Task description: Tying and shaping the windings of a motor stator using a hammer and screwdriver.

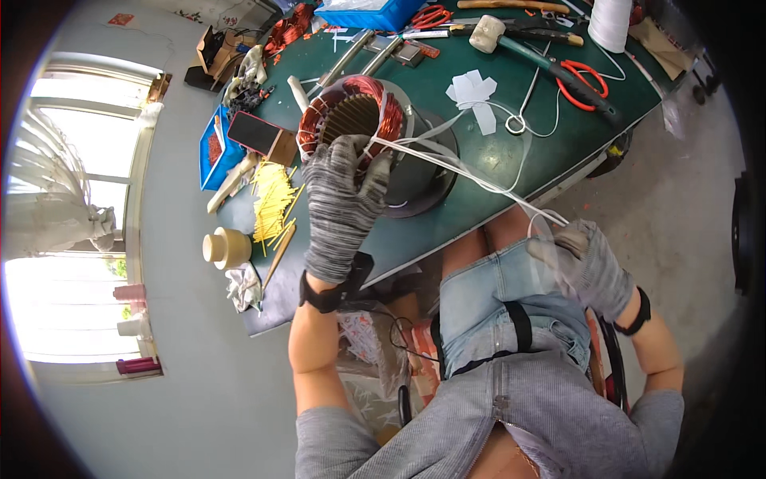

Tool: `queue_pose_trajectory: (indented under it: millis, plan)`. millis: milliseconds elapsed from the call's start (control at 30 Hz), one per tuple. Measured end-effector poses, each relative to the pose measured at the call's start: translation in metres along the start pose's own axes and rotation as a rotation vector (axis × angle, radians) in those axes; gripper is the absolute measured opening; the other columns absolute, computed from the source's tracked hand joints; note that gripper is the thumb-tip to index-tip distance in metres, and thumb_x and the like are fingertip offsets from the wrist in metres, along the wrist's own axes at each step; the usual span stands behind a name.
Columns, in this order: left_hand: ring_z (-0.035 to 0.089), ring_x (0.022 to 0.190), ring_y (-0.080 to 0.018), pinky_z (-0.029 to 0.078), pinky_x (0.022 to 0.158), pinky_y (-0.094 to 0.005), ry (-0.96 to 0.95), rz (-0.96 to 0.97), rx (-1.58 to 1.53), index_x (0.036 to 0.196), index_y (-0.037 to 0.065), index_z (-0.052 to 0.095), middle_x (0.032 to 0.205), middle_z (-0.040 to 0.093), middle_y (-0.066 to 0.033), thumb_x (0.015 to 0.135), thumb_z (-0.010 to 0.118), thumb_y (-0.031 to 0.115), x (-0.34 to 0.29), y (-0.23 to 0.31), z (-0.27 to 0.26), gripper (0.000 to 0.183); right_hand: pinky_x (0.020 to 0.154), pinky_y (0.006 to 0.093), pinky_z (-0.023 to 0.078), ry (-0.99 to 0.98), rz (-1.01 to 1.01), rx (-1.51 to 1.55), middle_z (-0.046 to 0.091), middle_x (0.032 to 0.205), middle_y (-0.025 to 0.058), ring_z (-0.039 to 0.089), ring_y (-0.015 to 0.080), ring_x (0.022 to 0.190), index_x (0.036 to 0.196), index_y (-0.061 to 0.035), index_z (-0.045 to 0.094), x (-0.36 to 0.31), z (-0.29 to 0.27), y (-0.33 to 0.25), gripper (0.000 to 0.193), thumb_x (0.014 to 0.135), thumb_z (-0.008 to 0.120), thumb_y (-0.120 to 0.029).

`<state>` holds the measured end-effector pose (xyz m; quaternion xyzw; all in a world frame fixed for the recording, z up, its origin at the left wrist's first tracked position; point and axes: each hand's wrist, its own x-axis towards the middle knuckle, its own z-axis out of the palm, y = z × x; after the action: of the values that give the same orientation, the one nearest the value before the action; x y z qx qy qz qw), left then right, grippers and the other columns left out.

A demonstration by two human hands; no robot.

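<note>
**Operator:** Grip status, both hands?

**Inspector:** Left hand (341, 203), in a grey knit glove, is clamped over the near rim of the motor stator (355, 128), fingers curled onto the copper winding (375, 96) at the point where the white lacing cord (471, 176) leaves it. Right hand (589, 267), gloved alike, is closed on the far end of that cord, held clear of the bench above the lap.

**Operator:** Where does the stator lie from the grip?

**Inspector:** Directly beyond and under the left hand, resting on the green bench top (511, 144) close to its near edge. Its open bore faces up and toward the person.

**Operator:** And the cord's axis?

**Inspector:** It runs taut in a nearly straight line from the left-hand grip to the right hand, crossing the bench edge on the way. At least two strands show side by side. The left hand is the nearer one to the stator; the right hand is well apart from it.

**Operator:** What lies around the grip?

**Inspector:** Beyond the cord, white paper pieces (472, 92) and slack cord loops. Farther off, red-handled cutters (582, 80), a mallet (488, 33) and a white cord spool (610, 22). Left of the left hand, a heap of yellow sticks (271, 199) and a roll of tape (227, 247).
</note>
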<state>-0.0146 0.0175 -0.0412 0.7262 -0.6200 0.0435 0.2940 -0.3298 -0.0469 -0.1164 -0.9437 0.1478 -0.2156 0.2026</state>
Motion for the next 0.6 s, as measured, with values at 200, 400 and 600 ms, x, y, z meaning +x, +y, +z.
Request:
queue_pose_trajectory:
  millis: [200,400,600]
  plan:
    - [0.054,0.076,-0.0285,0.042,0.071,-0.0407,-0.025,0.04,-0.059,0.093,0.005,0.059,0.08,0.058,-0.0108,0.075,0.068,0.013,-0.016,-0.003,-0.025,0.022,0.097,0.0399,0.039,-0.175,1.155,0.08,0.056,0.116,0.0191,0.049,0.0353,0.112,0.119,-0.0029,0.054,-0.356,0.053,0.193,0.042,0.077,0.052,0.002]
    - [0.054,0.082,-0.031,0.042,0.075,-0.0423,-0.085,0.192,0.064,0.103,0.004,0.058,0.085,0.058,-0.0128,0.079,0.064,0.019,-0.013,-0.01,-0.027,0.029,0.087,0.0376,0.046,-0.404,1.03,0.363,0.059,0.108,0.0156,0.056,0.033,0.101,0.114,-0.0058,0.056,-0.334,0.058,0.139,0.036,0.079,0.052,-0.003]
    - [0.054,0.091,-0.0339,0.041,0.086,-0.0462,-0.093,0.17,0.574,0.118,0.0,0.051,0.095,0.058,-0.0159,0.081,0.058,0.018,-0.025,0.005,-0.03,0.041,0.072,0.0388,0.051,0.151,0.108,0.127,0.058,0.115,0.0167,0.061,0.0301,0.094,0.121,-0.0109,0.056,0.065,0.03,-0.004,0.042,0.081,0.063,-0.023]
